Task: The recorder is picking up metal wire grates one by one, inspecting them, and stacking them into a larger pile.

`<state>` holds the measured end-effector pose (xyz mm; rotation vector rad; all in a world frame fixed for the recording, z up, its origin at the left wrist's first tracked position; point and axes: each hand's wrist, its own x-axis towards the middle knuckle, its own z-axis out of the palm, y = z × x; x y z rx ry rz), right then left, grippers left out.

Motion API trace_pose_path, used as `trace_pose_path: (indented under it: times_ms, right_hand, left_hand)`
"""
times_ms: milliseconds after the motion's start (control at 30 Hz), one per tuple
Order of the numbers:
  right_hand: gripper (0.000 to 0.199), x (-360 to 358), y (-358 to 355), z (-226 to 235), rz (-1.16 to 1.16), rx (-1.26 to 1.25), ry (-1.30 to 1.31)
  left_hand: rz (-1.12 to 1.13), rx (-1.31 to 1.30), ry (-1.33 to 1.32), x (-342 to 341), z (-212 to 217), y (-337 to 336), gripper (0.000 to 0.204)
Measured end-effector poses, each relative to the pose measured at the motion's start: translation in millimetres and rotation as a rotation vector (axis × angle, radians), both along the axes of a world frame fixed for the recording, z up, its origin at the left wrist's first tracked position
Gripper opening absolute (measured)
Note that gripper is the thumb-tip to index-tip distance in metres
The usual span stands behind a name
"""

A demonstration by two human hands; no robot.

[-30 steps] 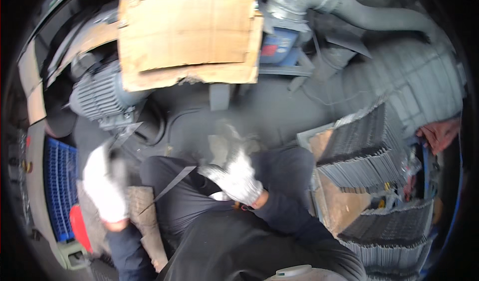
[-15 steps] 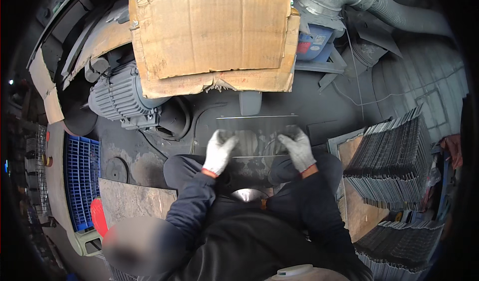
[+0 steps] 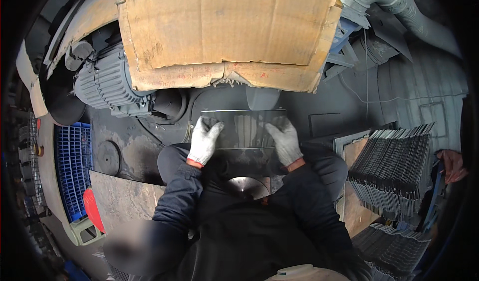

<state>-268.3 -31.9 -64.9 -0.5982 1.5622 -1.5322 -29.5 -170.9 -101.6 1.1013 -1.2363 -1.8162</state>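
Observation:
My left hand point(image 3: 204, 141) and my right hand point(image 3: 286, 141), both in white gloves with red cuffs, grip the opposite short ends of a thin, dark, rectangular plate point(image 3: 245, 130). Its two long edges show as bright lines, and its face has pale streaks. The plate is held level across, above my parted knees. Fingers are closed round each end, thumbs toward the middle; the fingertips underneath are hidden. Just beyond the far edge, a grey rounded part point(image 3: 263, 100) sticks out from under a large cardboard sheet point(image 3: 224, 31). A shiny round metal piece point(image 3: 246, 186) lies between my legs.
At right, a tall stack of thin dark plates point(image 3: 389, 168) stands by a wooden board point(image 3: 357, 156); a second stack point(image 3: 391, 248) sits nearer. On the left are a grey motor point(image 3: 107, 84), a blue plastic crate point(image 3: 74, 171) and a worn board point(image 3: 127, 198).
The view has shifted, so the cardboard looks larger and wider. My hands, still on the plate, appear slightly farther up and left. The plate, blurred before, is now sharper.

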Motion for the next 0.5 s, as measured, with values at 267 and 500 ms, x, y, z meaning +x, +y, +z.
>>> trace_pose_path:
  times_ms: [267, 500]
  right_hand:
    - [0.013, -60.3, 50.4, 2.8, -0.165, 0.091, -0.064]
    - [0.022, 17.9, -12.9, 10.9, 0.159, 0.275, -0.073]
  left_hand:
    - [-0.135, -0.128, -0.042, -68.5, 2.0, 31.7, 0.025]
    - [-0.017, 0.332, -0.041, 40.5, 46.6, -13.8, 0.026]
